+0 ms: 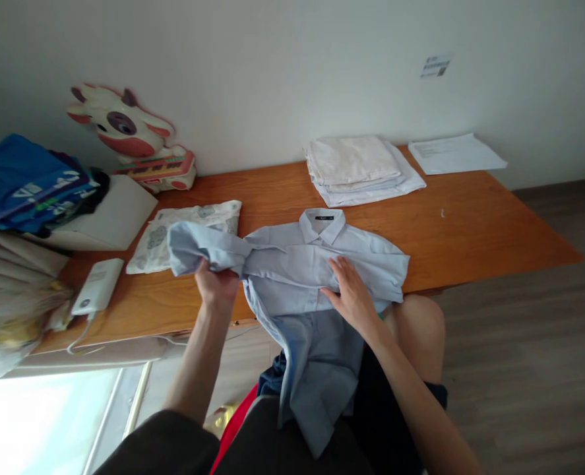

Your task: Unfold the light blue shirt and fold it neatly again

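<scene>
A light blue collared shirt (292, 267) lies on the wooden table with its collar toward the wall. Its lower part hangs over the near edge onto my lap. My left hand (216, 282) grips one sleeve and holds it out to the left, bunched above the table. Part of that hand's fingers is hidden behind the cloth. My right hand (350, 293) rests on the shirt's front, right of the middle, with its fingers stretched out. The other sleeve lies flat toward the right.
Folded pale cloths (356, 161) and papers (455, 155) lie at the back of the wooden table (485, 224). On the left are a patterned cloth packet (148, 247), a white power bank (97, 285) with a cable, a cow-shaped toy (134, 132), and blue clothes (25, 181) on a white box (104, 214).
</scene>
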### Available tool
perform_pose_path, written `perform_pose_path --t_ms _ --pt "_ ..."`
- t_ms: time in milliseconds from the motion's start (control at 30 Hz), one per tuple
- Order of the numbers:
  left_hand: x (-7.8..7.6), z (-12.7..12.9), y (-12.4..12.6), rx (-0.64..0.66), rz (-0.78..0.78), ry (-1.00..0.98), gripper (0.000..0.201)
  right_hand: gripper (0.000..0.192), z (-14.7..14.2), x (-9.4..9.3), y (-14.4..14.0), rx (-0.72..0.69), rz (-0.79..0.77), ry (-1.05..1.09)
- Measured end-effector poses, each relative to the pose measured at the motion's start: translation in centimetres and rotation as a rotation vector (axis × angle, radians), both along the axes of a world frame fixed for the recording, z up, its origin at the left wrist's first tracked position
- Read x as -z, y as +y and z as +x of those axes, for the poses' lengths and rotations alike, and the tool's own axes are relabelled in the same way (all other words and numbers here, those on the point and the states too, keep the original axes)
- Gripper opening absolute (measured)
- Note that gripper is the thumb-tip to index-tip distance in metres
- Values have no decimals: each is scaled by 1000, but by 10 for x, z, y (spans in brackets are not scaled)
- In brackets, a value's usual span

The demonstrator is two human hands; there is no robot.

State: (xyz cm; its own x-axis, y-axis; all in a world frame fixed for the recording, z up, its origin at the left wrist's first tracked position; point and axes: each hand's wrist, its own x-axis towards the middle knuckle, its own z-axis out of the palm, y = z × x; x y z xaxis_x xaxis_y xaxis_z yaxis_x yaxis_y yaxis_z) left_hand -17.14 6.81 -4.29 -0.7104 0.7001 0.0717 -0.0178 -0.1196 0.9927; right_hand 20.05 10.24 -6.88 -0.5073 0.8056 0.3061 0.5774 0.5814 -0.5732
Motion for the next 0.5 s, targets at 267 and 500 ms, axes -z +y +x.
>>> perform_pose_path --t_ms 267,500 --pt "-5 -34 -99 -59 -21 -365 27 70 -53 -27 -11 -150 60 -20" --pt "15 79 -117 189 -357 597 79 34 -134 -25 -8 -261 -13 -112"
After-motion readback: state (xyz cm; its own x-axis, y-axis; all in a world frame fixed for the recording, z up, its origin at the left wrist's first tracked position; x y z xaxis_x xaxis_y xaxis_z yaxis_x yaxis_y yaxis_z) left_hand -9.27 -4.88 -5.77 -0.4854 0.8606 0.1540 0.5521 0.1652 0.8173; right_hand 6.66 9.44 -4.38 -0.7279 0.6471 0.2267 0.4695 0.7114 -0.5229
